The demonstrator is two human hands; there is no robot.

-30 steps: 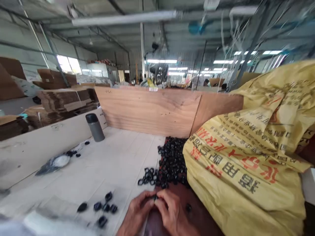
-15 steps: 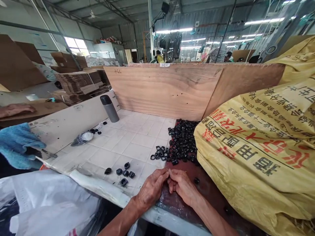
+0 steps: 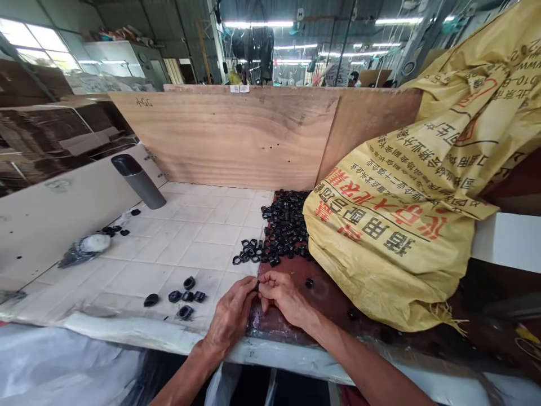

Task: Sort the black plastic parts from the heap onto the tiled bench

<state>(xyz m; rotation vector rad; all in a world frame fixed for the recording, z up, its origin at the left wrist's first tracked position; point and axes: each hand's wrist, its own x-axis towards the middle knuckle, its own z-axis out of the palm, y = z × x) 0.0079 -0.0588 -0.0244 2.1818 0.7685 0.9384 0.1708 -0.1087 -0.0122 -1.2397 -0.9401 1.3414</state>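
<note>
Fingers (image 3: 246, 283) of the left hand (image 3: 228, 313) and right hand (image 3: 281, 293) meet above the dark red part of the surface (image 3: 274, 328), towards its near edge, their tips pinching a small black piece (image 3: 256, 286). Most of that piece is covered, so from where I stand I can't tell which way it points or how its long axis runs. Farther off lies a heap (image 3: 289, 223) of black rings, too thick to count, and one yellow sack (image 3: 380, 225) on the right hides part of it. Near left, six loose pieces (image 3: 185, 312) sit scattered on white; one stray piece (image 3: 309, 282) lies just right of the right hand. Far left stands one grey bottle (image 3: 141, 183); nearer is one see-through bag (image 3: 87, 248), its contents hard to make out.
</note>
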